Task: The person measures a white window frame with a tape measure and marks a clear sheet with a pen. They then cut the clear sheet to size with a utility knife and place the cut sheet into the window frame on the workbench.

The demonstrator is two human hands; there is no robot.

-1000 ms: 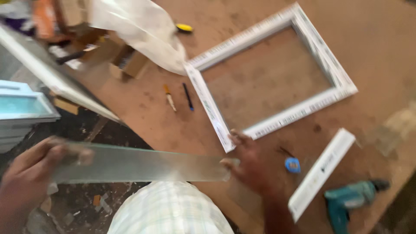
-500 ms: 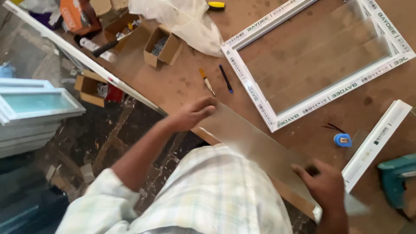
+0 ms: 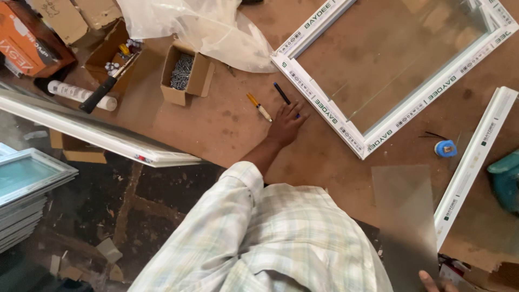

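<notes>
While leaning over the brown worktop [image 3: 216,130], bracing with the left hand [image 3: 286,124]: fingers spread, palm flat on the board, just beside the blue pen [image 3: 281,93] and the yellow-handled pencil [image 3: 259,107], close to the near-left corner of the white window frame [image 3: 319,103]. Nothing pinched there, only pressed down for support.

Down at the worktop's near-right edge, barely a fingertip of the right hand [image 3: 431,281] in view, touching the bottom of the frosted glass pane [image 3: 405,216]. Cannot tell how closed that grip is, too little showing. Pane tilted up from the near edge, between the frame and the loose white profile strip [image 3: 476,157], apart from both.

By the look of it, carrying stage: pane in hand, not yet in the frame. Next move, as a judgement: a second hand on the glass, squaring its edges to the opening, lowering gently and evenly. Worth minding the small blue tape measure [image 3: 446,148] and the teal drill [image 3: 505,181] near the right edge.
</notes>
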